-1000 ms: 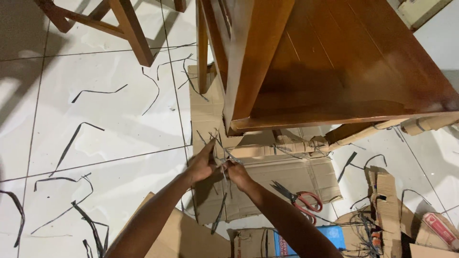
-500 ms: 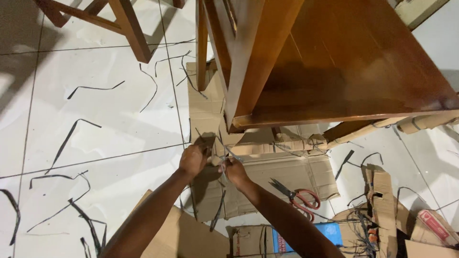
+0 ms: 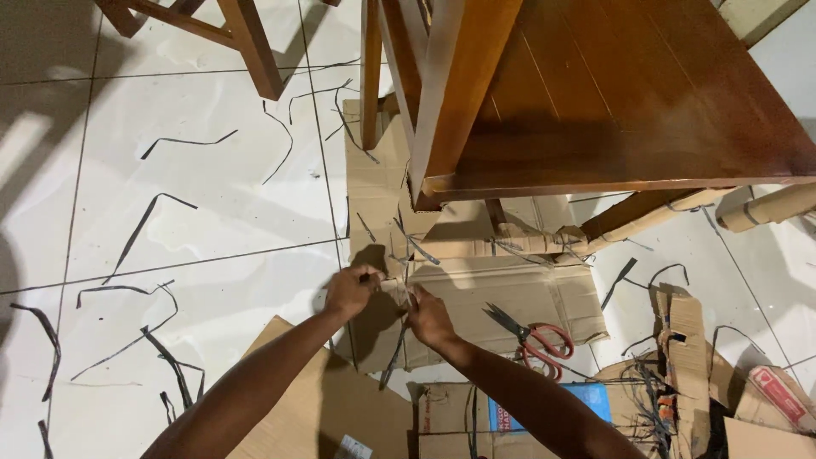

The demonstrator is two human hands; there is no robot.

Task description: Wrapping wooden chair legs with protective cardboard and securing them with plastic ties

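Beneath the polished wooden table (image 3: pixel 629 93), whose cardboard-wrapped leg (image 3: pixel 501 248) still lies bound, many cut straps (image 3: pixel 144 223) litter the tiles while the left hand (image 3: pixel 350 289) and right hand (image 3: pixel 427 316) pinch a plastic strap (image 3: pixel 403 280) closed-fingered.

White glossy floor tiles (image 3: pixel 212 204) fill the left side, thin grout lines crossing them, and a soft sheen of light sits at the far left edge. Dark strap offcuts (image 3: pixel 144 229) lie scattered all over the tiles. Up top, a reddish-brown wooden bench (image 3: pixel 612 93) dominates the right half, its slatted top catching a warm gloss. A second wooden frame (image 3: pixel 246 42) pokes in at the upper left, possibly a chair. Flattened cardboard (image 3: pixel 510 297) spreads under the bench, with more boxes (image 3: pixel 705 365) heaped at lower right.
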